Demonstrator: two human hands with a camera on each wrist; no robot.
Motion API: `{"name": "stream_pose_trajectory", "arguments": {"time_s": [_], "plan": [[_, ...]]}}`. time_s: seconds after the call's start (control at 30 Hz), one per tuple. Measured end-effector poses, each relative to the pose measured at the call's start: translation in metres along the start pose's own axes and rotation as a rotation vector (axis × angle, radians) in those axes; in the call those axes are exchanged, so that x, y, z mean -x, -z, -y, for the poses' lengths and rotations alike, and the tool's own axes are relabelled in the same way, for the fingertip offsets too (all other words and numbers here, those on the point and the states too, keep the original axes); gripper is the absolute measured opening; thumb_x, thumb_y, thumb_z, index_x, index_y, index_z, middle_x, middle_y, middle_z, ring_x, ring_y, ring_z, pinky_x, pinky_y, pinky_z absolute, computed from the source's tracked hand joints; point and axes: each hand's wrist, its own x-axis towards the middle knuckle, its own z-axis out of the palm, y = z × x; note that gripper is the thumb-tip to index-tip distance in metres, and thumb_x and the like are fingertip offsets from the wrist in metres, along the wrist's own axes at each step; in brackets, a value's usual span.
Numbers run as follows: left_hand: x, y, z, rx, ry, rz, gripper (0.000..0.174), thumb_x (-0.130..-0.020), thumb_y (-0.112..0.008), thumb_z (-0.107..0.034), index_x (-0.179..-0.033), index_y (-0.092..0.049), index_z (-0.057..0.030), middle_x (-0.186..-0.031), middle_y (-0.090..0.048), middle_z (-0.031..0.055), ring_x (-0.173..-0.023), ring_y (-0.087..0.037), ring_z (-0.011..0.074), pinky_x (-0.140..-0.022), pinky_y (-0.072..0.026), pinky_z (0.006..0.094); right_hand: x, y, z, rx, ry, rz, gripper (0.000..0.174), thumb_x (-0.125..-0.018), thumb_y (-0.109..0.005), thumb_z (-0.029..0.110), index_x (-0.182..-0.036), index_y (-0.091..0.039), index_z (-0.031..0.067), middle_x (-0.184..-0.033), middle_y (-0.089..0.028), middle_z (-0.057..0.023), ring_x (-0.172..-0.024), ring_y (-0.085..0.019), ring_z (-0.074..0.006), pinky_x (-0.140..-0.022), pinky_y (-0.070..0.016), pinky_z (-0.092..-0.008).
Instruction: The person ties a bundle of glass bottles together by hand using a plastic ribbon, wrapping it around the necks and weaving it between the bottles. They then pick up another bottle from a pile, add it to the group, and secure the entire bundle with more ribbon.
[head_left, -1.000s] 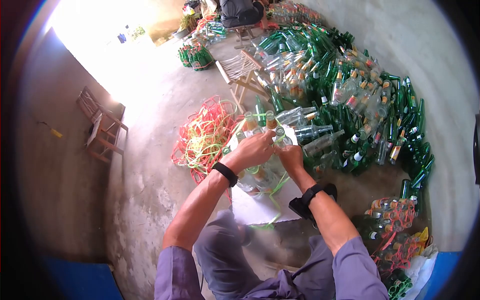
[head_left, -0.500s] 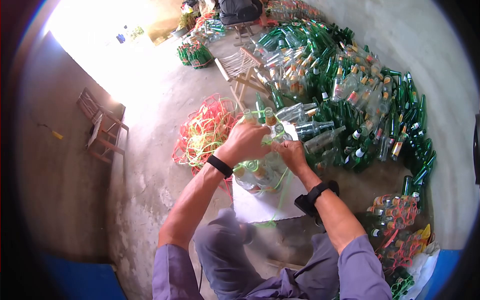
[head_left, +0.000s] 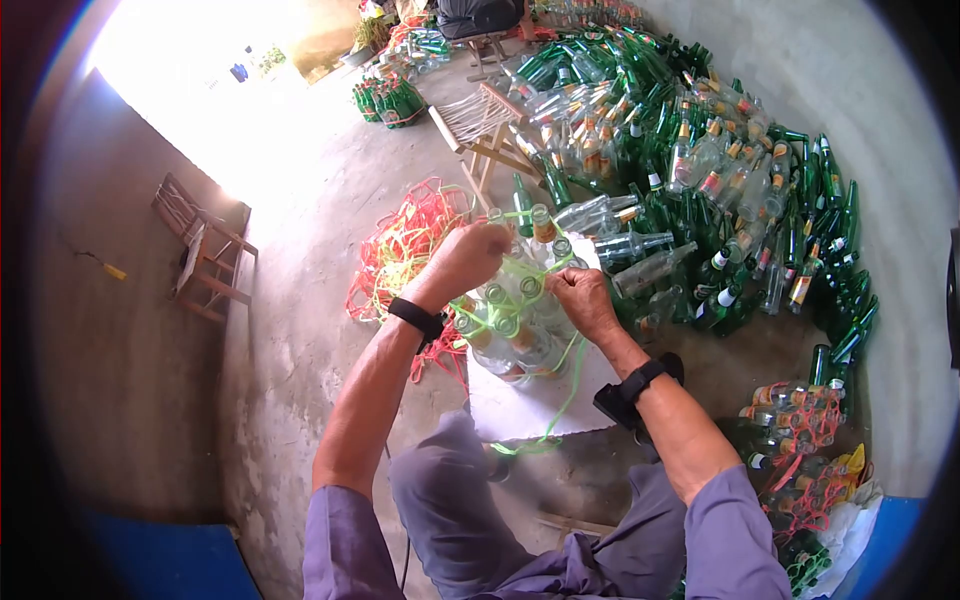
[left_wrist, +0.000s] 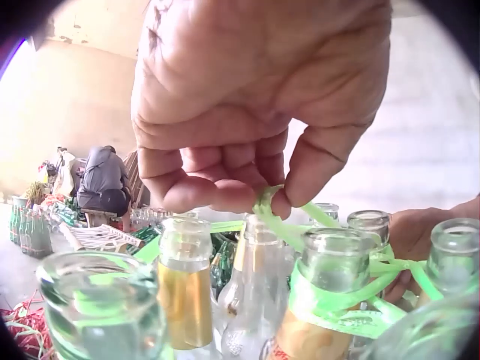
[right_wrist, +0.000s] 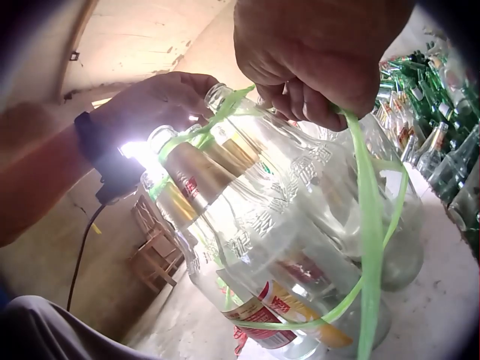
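Several clear glass bottles (head_left: 525, 350) with gold neck labels stand upright in a tight cluster on a white board (head_left: 540, 408). Light green plastic strap (left_wrist: 337, 304) loops round their necks, and another band circles the bodies low down. Above the bottle mouths, my left hand (head_left: 468, 262) pinches a piece of the strap between thumb and forefinger. My right hand (head_left: 587, 302), at the right side of the necks, grips strap (right_wrist: 366, 217) that hangs down past the bottles to the board. The right fingertips are partly hidden behind the hand in the right wrist view.
A tangle of red and green strap (head_left: 400, 250) lies left of the board. Loose green and clear bottles (head_left: 690, 190) are heaped along the right wall. A folding stool (head_left: 480, 125) stands beyond, a wooden chair (head_left: 205, 250) at left. Another person (left_wrist: 105, 180) sits farther back.
My hands were together over the bottles; the left has moved left and away from the right, drawing strap along. More bottle mouths show between them. The right hand shifted slightly right.
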Motion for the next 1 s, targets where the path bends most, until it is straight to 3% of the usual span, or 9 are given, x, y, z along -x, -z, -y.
{"name": "stream_pose_trajectory", "arguments": {"time_s": [0.13, 0.2, 0.23, 0.3, 0.63, 0.7, 0.83, 0.93, 1.0], "plan": [[-0.008, -0.007, 0.005, -0.036, -0.035, -0.071, 0.021, -0.079, -0.059, 0.001, -0.098, -0.068, -0.0021, -0.081, -0.069, 0.0098, -0.074, -0.066, 0.0142, -0.069, -0.0528, 0.0327, -0.001, -0.002, 0.004, 0.035, -0.012, 0.001, 0.031, -0.089, -0.065, 0.027, -0.086, -0.072, -0.0036, -0.063, -0.066, -0.0135, -0.058, -0.060, -0.0121, -0.061, -0.0498, -0.0342], [-0.010, -0.013, 0.002, 0.009, -0.033, -0.205, 0.013, -0.082, -0.060, -0.004, -0.090, -0.071, -0.0040, -0.084, -0.068, 0.0199, -0.083, -0.068, 0.0390, -0.074, -0.0537, 0.0435, 0.001, -0.005, 0.004, 0.014, -0.040, -0.027, 0.031, -0.090, -0.064, 0.026, -0.084, -0.072, -0.0038, -0.062, -0.066, -0.0132, -0.058, -0.060, -0.0126, -0.061, -0.0496, -0.0342], [-0.013, -0.015, 0.006, 0.011, -0.033, -0.206, 0.013, -0.082, -0.060, -0.004, -0.090, -0.071, -0.0040, -0.084, -0.068, 0.0199, -0.083, -0.068, 0.0390, -0.074, -0.0537, 0.0435, 0.001, -0.006, 0.003, 0.016, -0.040, -0.027, 0.031, -0.090, -0.064, 0.026, -0.084, -0.072, -0.0038, -0.062, -0.066, -0.0132, -0.058, -0.060, -0.0126, -0.061, -0.0496, -0.0342], [-0.020, -0.016, 0.010, -0.032, -0.072, -0.226, 0.017, -0.080, -0.062, 0.001, -0.093, -0.072, -0.0024, -0.081, -0.072, 0.0124, -0.077, -0.070, 0.0180, -0.071, -0.0540, 0.0327, 0.001, -0.007, 0.003, -0.026, -0.065, -0.020, 0.030, -0.090, -0.064, 0.025, -0.083, -0.072, -0.0039, -0.062, -0.066, -0.0129, -0.057, -0.060, -0.0132, -0.060, -0.0496, -0.0344], [-0.042, -0.020, 0.020, -0.077, 0.040, -0.189, 0.013, -0.079, -0.065, -0.002, -0.085, -0.076, -0.0043, -0.078, -0.073, 0.0139, -0.071, -0.072, 0.0228, -0.069, -0.0558, 0.0348, 0.000, -0.010, 0.006, 0.047, -0.037, -0.061, 0.029, -0.088, -0.066, 0.023, -0.082, -0.071, -0.0050, -0.064, -0.064, -0.0192, -0.056, -0.063, -0.0195, -0.060, -0.0494, -0.0370], [-0.046, -0.022, 0.021, -0.248, 0.035, -0.185, 0.014, -0.078, -0.065, -0.003, -0.086, -0.077, -0.0041, -0.075, -0.072, 0.0138, -0.069, -0.072, 0.0217, -0.067, -0.0556, 0.0350, 0.000, -0.010, 0.006, 0.102, -0.012, -0.083, 0.028, -0.088, -0.066, 0.022, -0.081, -0.071, -0.0054, -0.065, -0.065, -0.0199, -0.060, -0.066, -0.0203, -0.062, -0.0503, -0.0377], [-0.051, -0.019, 0.019, -0.307, 0.042, -0.150, 0.014, -0.079, -0.065, -0.004, -0.087, -0.077, -0.0032, -0.073, -0.072, 0.0153, -0.067, -0.071, 0.0214, -0.064, -0.0557, 0.0365, 0.002, -0.010, 0.002, 0.016, -0.054, -0.090, 0.027, -0.086, -0.066, 0.022, -0.081, -0.071, -0.0047, -0.068, -0.066, -0.0209, -0.063, -0.068, -0.0226, -0.063, -0.0513, -0.0375], [-0.047, -0.011, 0.019, -0.122, 0.154, -0.050, 0.015, -0.081, -0.064, -0.006, -0.087, -0.077, -0.0026, -0.076, -0.073, 0.0167, -0.066, -0.072, 0.0227, -0.062, -0.0562, 0.0389, 0.003, -0.004, -0.003, 0.111, -0.005, -0.090, 0.026, -0.085, -0.067, 0.021, -0.081, -0.072, -0.0035, -0.072, -0.069, -0.0208, -0.064, -0.069, -0.0254, -0.065, -0.0524, -0.0365], [-0.040, -0.008, 0.022, 0.006, 0.121, -0.079, 0.018, -0.082, -0.064, -0.008, -0.092, -0.078, -0.0056, -0.085, -0.076, 0.0131, -0.066, -0.072, 0.0246, -0.064, -0.0579, 0.0387, 0.006, 0.006, 0.001, 0.176, -0.130, -0.023, 0.025, -0.085, -0.066, 0.022, -0.083, -0.073, -0.0024, -0.073, -0.071, -0.0192, -0.066, -0.071, -0.0280, -0.065, -0.0532, -0.0369]]}}
